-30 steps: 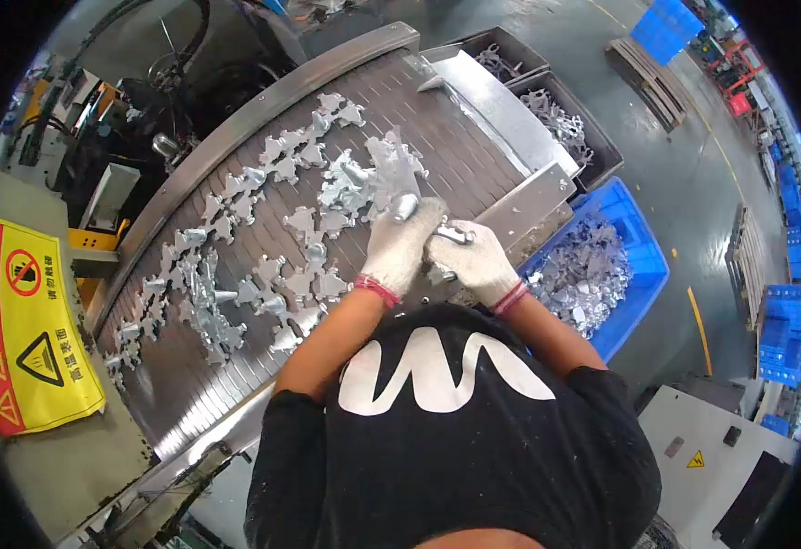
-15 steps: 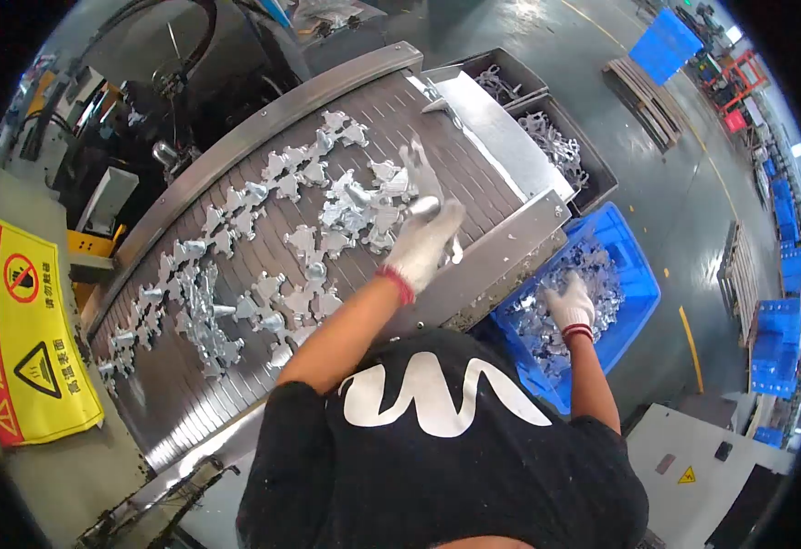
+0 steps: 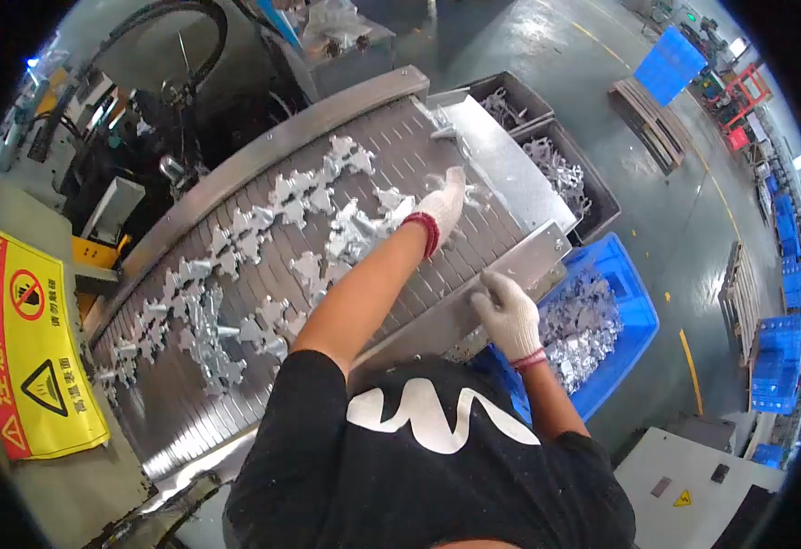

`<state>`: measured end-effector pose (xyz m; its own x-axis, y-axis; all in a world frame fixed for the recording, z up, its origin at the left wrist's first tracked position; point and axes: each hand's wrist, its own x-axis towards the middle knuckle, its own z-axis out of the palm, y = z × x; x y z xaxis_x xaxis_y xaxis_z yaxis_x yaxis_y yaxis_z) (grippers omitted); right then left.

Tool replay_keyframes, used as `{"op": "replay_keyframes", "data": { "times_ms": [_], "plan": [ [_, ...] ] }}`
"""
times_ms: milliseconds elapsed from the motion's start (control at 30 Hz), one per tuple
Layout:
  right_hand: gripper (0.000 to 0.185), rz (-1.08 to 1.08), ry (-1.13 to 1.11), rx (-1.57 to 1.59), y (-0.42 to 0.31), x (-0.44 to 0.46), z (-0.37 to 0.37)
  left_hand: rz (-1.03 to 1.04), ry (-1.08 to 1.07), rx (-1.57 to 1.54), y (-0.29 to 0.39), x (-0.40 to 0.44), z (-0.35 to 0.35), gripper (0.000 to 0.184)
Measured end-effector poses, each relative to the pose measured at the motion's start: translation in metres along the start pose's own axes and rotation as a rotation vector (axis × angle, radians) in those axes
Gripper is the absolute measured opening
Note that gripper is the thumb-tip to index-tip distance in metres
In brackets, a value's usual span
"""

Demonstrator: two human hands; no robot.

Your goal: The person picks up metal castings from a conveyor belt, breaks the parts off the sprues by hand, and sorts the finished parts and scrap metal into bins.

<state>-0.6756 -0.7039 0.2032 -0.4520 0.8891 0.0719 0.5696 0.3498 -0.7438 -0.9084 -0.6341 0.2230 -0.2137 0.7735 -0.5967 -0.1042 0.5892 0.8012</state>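
My left hand, in a white glove with a red cuff, is over the slatted conveyor. Its fingers look closed on a silvery metal casting, whose blurred ends show at either side of the glove; the grip itself is hidden. Left of that hand, more castings lie in a cluster. My right hand, also gloved, is in the air between the conveyor's side rail and the blue bin. Its thumb and fingers are apart with nothing visible in them. Shiny metal scraps fill much of the bin.
Rows of castings cover the conveyor's left part. Beyond its end plate stand two dark crates of metal parts. A yellow caution sign hangs at the left. A wooden pallet and a grey cabinet are on the right.
My right hand has come up out of the scraps in the blue bin and moved left towards the conveyor rail. My left hand has moved a little farther out towards the conveyor's end.
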Motion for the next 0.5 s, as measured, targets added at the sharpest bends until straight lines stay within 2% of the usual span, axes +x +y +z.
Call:
{"op": "replay_keyframes", "data": {
  "times_ms": [33,67,133,167,200,267,300,367,400,433,467,500],
  "plan": [
    [0.039,-0.024,0.015,0.012,-0.005,0.004,0.003,-0.026,-0.011,-0.02,-0.003,-0.002,0.001,0.101],
    [0.037,0.046,-0.028,0.091,-0.015,0.011,0.001,0.15,-0.15,0.08,-0.065,0.074,0.001,0.084],
    [0.037,0.017,0.02,0.165,-0.004,0.019,0.012,0.761,-0.013,0.869,-0.059,0.011,0.007,0.064],
    [0.036,-0.014,0.08,0.242,-0.001,0.026,0.018,0.515,-0.144,0.483,-0.041,-0.05,0.001,0.041],
    [0.039,-0.059,0.092,0.207,-0.002,0.034,0.019,0.446,-0.013,0.364,-0.026,-0.11,0.003,0.037],
    [0.049,-0.043,0.071,0.136,-0.008,0.051,0.032,0.713,0.192,0.516,-0.068,-0.127,-0.002,0.043],
    [0.062,-0.116,0.004,-0.114,-0.017,0.067,0.038,0.84,0.301,0.595,-0.08,-0.134,-0.009,0.047],
    [0.067,-0.322,0.049,-0.046,-0.051,0.096,0.057,1.098,0.545,0.811,-0.087,-0.132,-0.03,0.057],
    [0.067,-0.337,0.001,-0.096,-0.061,0.112,0.072,1.042,0.59,0.906,-0.081,-0.131,-0.042,0.061],
    [0.066,-0.36,-0.047,-0.147,-0.067,0.129,0.087,1.161,0.76,0.94,-0.087,-0.118,-0.053,0.068],
    [0.066,-0.383,-0.146,-0.266,-0.055,0.148,0.109,1.089,0.795,0.925,-0.088,-0.104,-0.067,0.074],
    [0.071,-0.283,-0.326,-0.292,-0.071,0.153,0.104,1.019,0.828,0.909,-0.081,-0.092,-0.081,0.079]
  ]
}}
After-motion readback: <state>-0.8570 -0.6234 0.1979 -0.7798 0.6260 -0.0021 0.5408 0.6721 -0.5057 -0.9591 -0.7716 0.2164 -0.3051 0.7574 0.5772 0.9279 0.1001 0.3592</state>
